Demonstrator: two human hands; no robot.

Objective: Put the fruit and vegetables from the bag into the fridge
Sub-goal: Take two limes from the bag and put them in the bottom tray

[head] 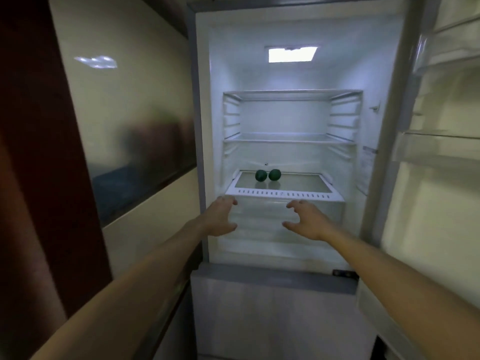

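**Fridge open, two green fruits on the lowest shelf**

The fridge (285, 74) stands open. Two round dark green fruits (268, 175) sit side by side near the rear edge of the glass shelf (283, 192), left of centre. The left hand (220, 216) and right hand (307, 220) hover before the clear drawer (262, 216) beneath that shelf, fingers spread wide, holding nothing.

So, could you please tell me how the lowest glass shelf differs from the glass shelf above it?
The lowest glass shelf carries two dark green round fruits, while the glass shelf above it carries nothing. The lowest shelf has a white slotted front trim; the one above shows only a thin plain edge. The lowest shelf covers the clear drawer that both hands reach toward; the upper one has open space beneath. Both are clear glass and level.
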